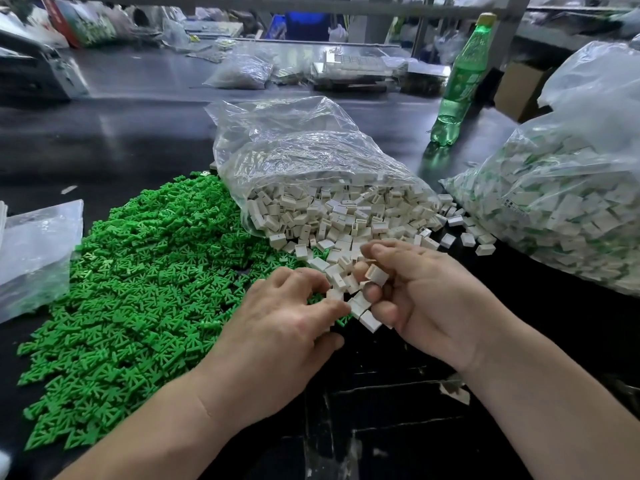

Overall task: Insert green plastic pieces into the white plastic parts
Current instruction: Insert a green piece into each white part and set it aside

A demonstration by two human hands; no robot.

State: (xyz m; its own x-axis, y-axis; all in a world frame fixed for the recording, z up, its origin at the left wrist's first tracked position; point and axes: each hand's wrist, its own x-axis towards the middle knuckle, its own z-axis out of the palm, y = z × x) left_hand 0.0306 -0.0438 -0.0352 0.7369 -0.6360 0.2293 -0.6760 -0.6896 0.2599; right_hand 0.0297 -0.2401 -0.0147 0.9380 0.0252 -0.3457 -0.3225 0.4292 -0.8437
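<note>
Head view. The dark tabletop (104, 140) carries two stocks of material. The green plastic pieces (138, 278) lie in a broad loose heap on the left side, reaching from the near edge back to the clear bag (304, 157). This bag lies on its side at centre with its mouth facing the person, and the white plastic parts (346, 216) spill out of it onto the tabletop, overlapping the right margin of the green heap.

The left hand (287, 327) is palm down over the boundary of the two heaps, fingers curled, with its fingertips against white parts just beside the right hand. Whether it has hold of any piece cannot be told.

The right hand (426, 299) is turned palm inward, fingers bent round several white plastic parts. Some of these project between and below the fingers.

At the right stands a second bag (571, 209), full and bulging, holding white blocks with green showing among them. A few loose white parts lie between the two bags. A green bottle (460, 84) stands upright behind them. A flat plastic bag (34, 251) lies at the left edge, touching the green heap.
</note>
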